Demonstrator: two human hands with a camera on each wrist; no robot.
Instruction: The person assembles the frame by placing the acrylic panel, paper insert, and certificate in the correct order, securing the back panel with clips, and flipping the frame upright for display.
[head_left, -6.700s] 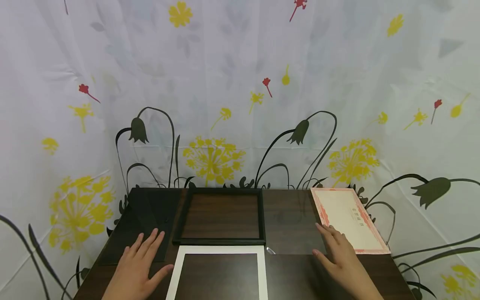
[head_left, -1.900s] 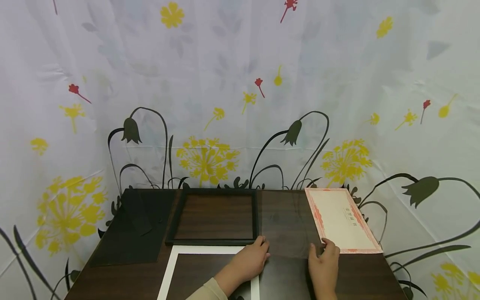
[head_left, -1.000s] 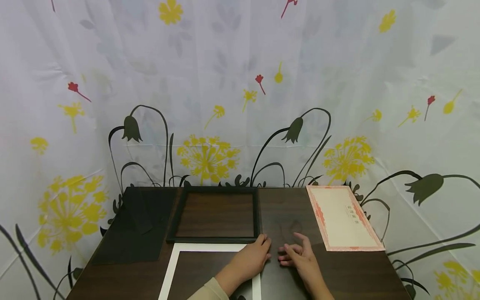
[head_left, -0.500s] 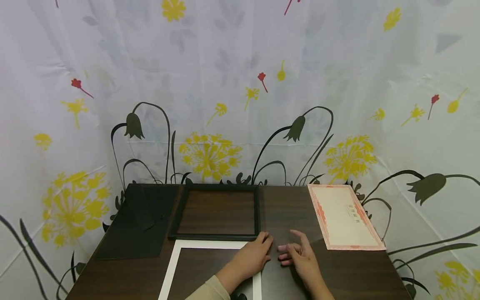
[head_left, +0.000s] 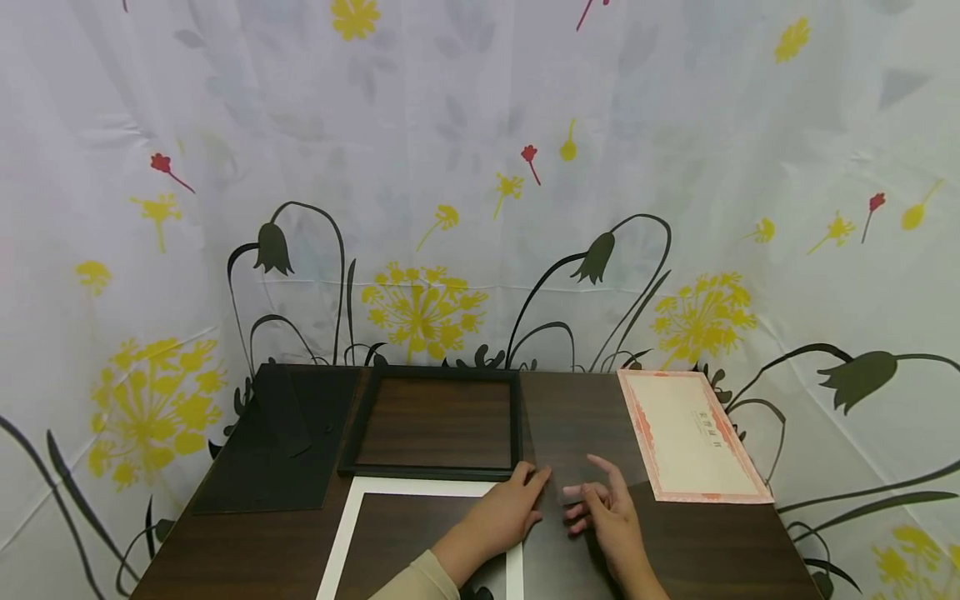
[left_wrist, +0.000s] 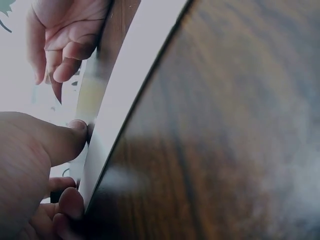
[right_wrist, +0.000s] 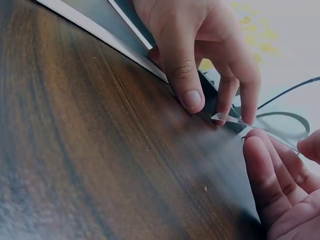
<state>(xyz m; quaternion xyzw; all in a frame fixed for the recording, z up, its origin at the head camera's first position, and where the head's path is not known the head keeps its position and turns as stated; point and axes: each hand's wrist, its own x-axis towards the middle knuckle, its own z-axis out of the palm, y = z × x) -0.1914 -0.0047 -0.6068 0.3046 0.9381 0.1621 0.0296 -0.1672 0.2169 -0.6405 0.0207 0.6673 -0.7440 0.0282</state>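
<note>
In the head view my left hand (head_left: 498, 517) reaches over the right side of a white rectangular mat (head_left: 405, 486), fingertips by the lower right corner of a black picture frame (head_left: 431, 473). My right hand (head_left: 618, 521) is just right of it, thumb against curled fingers, index raised. A thin clear film (right_wrist: 227, 119) shows in the right wrist view, running from the left fingertips to the right hand, which pinches it. The left thumb and fingers grip near the film's tip. I cannot tell how much of the film is lifted.
A black backing board (head_left: 262, 467) with a stand flap lies at the left of the dark wood table (head_left: 225, 550). A cream certificate (head_left: 690, 433) with a red-patterned border lies at the right. A floral curtain (head_left: 480, 167) hangs behind the table.
Both hands, spread apart at first, have come together right of the frames. The right hand moved from near the certificate's corner toward the left hand. Over the last second both hands barely shift.
</note>
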